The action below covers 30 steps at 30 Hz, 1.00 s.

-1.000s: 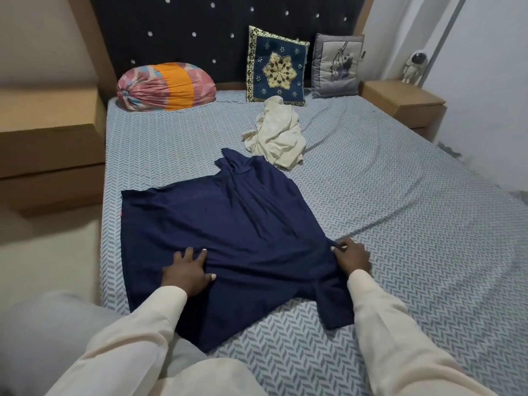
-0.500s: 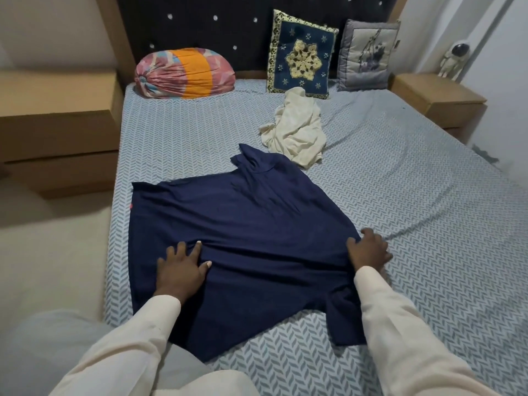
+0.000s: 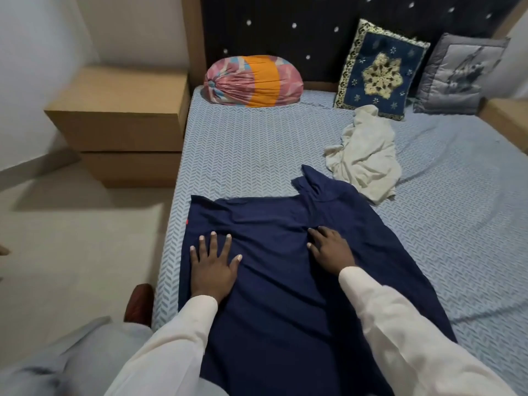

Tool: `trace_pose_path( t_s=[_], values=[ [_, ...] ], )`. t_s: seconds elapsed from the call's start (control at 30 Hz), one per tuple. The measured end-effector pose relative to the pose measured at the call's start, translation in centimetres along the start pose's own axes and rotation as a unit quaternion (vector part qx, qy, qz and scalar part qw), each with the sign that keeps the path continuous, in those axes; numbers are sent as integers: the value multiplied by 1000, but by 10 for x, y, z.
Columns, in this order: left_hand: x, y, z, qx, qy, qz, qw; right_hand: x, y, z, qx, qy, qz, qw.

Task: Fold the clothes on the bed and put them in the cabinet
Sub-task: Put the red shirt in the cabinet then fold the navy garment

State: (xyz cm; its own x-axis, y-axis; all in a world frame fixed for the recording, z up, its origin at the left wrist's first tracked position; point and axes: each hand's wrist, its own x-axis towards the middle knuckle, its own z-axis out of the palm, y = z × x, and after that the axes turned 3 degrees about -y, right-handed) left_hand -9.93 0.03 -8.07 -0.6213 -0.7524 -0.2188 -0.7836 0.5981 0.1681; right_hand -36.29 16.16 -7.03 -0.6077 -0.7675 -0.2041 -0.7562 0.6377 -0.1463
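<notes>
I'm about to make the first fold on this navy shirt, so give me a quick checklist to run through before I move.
1. Left hand flat on the navy shirt: ok.
2. Right hand resting on the shirt's middle: ok.
3. Shirt smoothed out: not ok, creases run between the hands.
4. Cream garment apart from the shirt: cannot tell, their edges seem to meet.
5. Near hem lying flat: cannot tell, the sleeves hide it.
</notes>
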Motion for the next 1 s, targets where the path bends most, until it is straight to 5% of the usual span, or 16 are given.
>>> trace_pose_path(
  t_s=[0.13, 0.3, 0.53, 0.67, 0.87, 1.0],
  values=[
    [39, -20, -3, -8, 20, -11, 1000, 58, -9, -15, -32, -43, 28, 998],
    [95, -35, -34, 3, 43, -17, 999, 120, -19, -46, 42, 29, 40, 998],
    [176, -82, -92, 1, -65, 47, 997, 179, -10, -82, -39, -172, 2, 984],
    [197, -89, -104, 13, -36, 42, 998, 208, -6, -92, -29, -80, 92, 992],
    [197, -86, -88, -86, 37, -83, 992, 206, -17, -61, -76, 35, 135, 987],
    [195, -78, -73, -124, 84, -122, 981, 211, -15, -48, -36, 33, 149, 988]
  ],
)
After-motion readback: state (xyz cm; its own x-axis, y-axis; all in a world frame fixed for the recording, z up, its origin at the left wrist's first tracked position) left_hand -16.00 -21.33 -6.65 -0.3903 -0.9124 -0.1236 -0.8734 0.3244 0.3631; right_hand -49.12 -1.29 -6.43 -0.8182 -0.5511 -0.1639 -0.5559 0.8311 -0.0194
